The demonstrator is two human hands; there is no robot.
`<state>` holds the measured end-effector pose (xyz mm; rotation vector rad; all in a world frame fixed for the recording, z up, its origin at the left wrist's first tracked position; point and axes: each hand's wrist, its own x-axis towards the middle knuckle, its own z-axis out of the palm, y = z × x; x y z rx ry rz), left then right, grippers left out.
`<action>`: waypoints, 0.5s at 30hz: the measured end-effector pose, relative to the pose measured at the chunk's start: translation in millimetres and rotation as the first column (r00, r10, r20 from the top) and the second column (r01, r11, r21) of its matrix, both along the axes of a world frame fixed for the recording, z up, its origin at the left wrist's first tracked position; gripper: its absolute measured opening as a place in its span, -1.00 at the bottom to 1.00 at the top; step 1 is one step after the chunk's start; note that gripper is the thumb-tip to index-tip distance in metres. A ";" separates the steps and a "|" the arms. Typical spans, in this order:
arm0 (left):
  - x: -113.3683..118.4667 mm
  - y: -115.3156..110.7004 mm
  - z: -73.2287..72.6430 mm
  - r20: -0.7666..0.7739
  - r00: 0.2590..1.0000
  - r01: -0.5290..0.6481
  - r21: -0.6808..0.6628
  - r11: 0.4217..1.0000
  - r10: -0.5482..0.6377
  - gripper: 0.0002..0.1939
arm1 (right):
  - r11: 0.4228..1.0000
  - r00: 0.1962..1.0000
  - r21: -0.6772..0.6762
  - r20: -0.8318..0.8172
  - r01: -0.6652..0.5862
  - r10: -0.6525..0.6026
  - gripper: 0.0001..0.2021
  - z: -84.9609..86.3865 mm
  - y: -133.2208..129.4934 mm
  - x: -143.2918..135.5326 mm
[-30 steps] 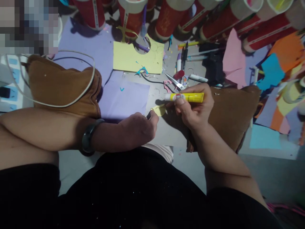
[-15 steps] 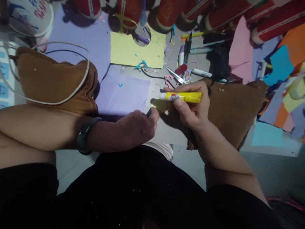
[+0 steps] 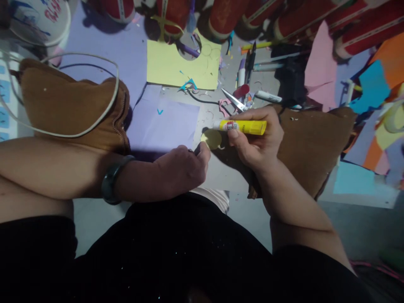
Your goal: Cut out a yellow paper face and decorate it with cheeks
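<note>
My right hand (image 3: pixel 260 139) is closed round a yellow glue stick (image 3: pixel 248 127), held level with its white end to the left. That end is just above a small pale-yellow paper circle (image 3: pixel 212 139). My left hand (image 3: pixel 186 168) pinches the circle at its left edge, thumb and finger together. A small dark piece shows at these fingertips, too unclear to name. To the left of the circle lies a sheet of lilac paper (image 3: pixel 173 126) with a small blue paper V (image 3: pixel 160 112) on it.
Scissors (image 3: pixel 233 100), markers (image 3: pixel 267 97) and paper scraps lie beyond my right hand. A cut yellow sheet (image 3: pixel 167 65) is farther back, before red cylinders (image 3: pixel 225 19). Brown cushions (image 3: pixel 69 101) flank my hands; a white cable crosses the left one. Coloured paper (image 3: pixel 374 84) covers the right.
The glue stick has shifted slightly right and its white end is off the circle's middle, so more of the yellow circle shows. My left hand has hardly moved.
</note>
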<state>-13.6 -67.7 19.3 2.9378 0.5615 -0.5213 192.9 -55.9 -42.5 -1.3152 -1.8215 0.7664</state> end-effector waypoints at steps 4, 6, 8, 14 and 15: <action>-1.3 -1.3 -1.8 0.007 1.000 0.016 0.038 0.999 -0.017 -0.46 | 0.981 0.996 0.180 0.064 -0.067 0.056 -0.82 5.8 3.1 -1.3; -2.1 -2.2 -2.5 0.023 1.000 -0.004 0.035 0.999 0.003 -0.48 | 0.970 0.988 0.196 0.093 -0.143 0.127 -0.83 5.4 3.1 -2.9; -2.7 -2.8 -2.4 0.021 1.000 -0.017 0.020 1.000 0.017 -0.48 | 0.967 0.982 0.195 0.118 -0.166 0.145 -0.83 3.9 2.5 -4.2; -2.9 -3.0 -0.8 0.000 1.000 0.019 0.009 1.000 -0.019 -0.43 | 0.975 0.970 0.113 0.172 -0.191 0.170 -0.83 1.6 1.3 -4.2; -2.9 -3.2 -1.1 0.007 1.000 0.018 0.004 1.000 -0.018 -0.44 | 0.975 0.969 0.110 0.175 -0.194 0.173 -0.82 1.4 1.4 -3.9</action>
